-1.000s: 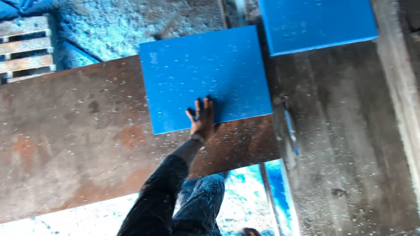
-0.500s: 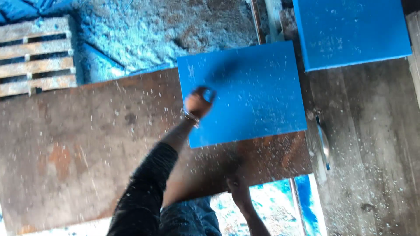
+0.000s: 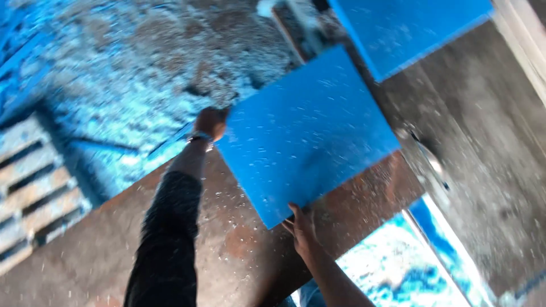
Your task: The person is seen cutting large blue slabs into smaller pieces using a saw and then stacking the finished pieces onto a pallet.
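A blue board (image 3: 304,136) lies flat on a rusty brown table (image 3: 85,250), turned at a slant and dusted with white chips. Both hands hold it by its edges — the left hand (image 3: 210,122) is closed on the far left corner, and the right hand (image 3: 301,227) grips the near corner with its fingers bent around it. A second blue board (image 3: 409,28) sits just beyond, at the top. A wooden pallet (image 3: 34,182) lies on the floor to the left — it is blurry.
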